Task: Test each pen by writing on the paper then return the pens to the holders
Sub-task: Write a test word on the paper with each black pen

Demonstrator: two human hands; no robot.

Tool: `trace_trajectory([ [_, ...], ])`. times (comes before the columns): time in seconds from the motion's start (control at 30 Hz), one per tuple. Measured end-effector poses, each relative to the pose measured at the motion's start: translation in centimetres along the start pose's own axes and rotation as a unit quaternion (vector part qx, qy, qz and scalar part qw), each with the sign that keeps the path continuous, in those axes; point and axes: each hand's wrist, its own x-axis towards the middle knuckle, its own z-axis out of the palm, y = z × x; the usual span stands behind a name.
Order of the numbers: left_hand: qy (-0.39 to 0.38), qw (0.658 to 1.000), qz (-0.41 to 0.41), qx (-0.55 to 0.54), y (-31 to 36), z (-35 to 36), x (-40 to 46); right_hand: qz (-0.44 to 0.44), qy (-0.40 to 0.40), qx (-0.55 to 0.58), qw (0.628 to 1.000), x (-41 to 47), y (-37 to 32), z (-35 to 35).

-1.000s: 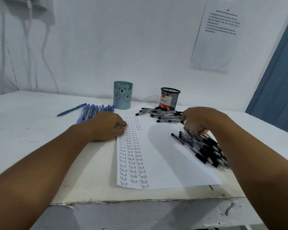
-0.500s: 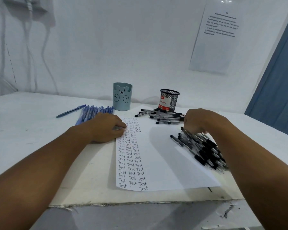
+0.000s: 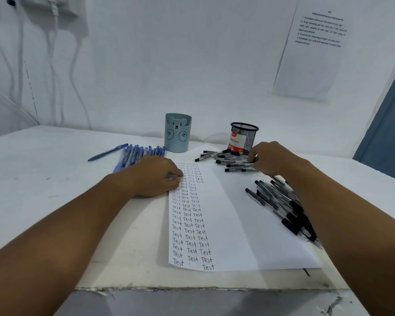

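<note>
A white paper (image 3: pixel 237 224) lies in front of me, its left part filled with columns of "Test". My left hand (image 3: pixel 155 176) rests on the paper's upper left edge, fingers loosely curled, holding nothing. Black pens form a far pile (image 3: pixel 224 159) in front of the black mesh holder (image 3: pixel 244 137) and a near pile (image 3: pixel 281 208) on the paper's right edge. My right hand (image 3: pixel 271 158) reaches over the far pile's right end, its fingertips pinching a black pen there. Blue pens (image 3: pixel 139 153) lie in a row left of the blue bear holder (image 3: pixel 178 133).
One blue pen (image 3: pixel 107 152) lies apart at the far left. The white table (image 3: pixel 43 179) has a chipped front edge. A printed sheet (image 3: pixel 315 49) hangs on the wall, cables (image 3: pixel 55 65) run down at the left, and a blue panel (image 3: pixel 388 133) stands at the right.
My right hand has shifted a little farther back, from above the near pile onto the far pile by the mesh holder. My left hand has stayed on the paper.
</note>
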Motion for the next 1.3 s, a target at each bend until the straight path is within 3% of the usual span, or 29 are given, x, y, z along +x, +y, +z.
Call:
trace_trajectory([
  [0.13, 0.000, 1.000, 0.008, 0.004, -0.1, 0.1, 0.0, -0.010, -0.035, -0.013, 0.999, 1.0, 0.1, 0.9],
  [0.5, 0.011, 1.000, 0.014, 0.020, -0.1, 0.0, 0.4, -0.017, -0.032, -0.044, 0.998, 1.7, 0.6, 1.6],
  [0.7, 0.029, 0.999, -0.001, 0.021, 0.3, -0.2, 0.0, -0.050, 0.012, -0.128, 0.990, 1.2, 0.8, 1.7],
  [0.83, 0.038, 0.999, 0.010, 0.025, 0.4, -0.2, 0.1, -0.078, 0.040, -0.126, 0.988, 1.2, 0.9, 1.2],
  [1.0, 0.089, 0.995, 0.037, 0.036, 0.5, 0.1, -0.1, -0.097, 0.150, -0.125, 0.976, 1.2, -0.5, 0.3],
  [1.07, 0.087, 0.994, 0.038, 0.062, 0.6, 0.1, -0.1, -0.106, 0.200, -0.052, 0.973, 0.8, -1.8, -0.2],
  [1.17, 0.041, 0.993, 0.034, 0.104, 0.6, 0.2, 0.1, -0.122, 0.257, 0.216, 0.934, -0.6, -4.4, -0.1],
  [1.3, 0.013, 0.994, 0.026, 0.105, 0.7, 0.1, 0.1, -0.021, 0.194, 0.595, 0.780, -2.0, -7.5, 1.3],
])
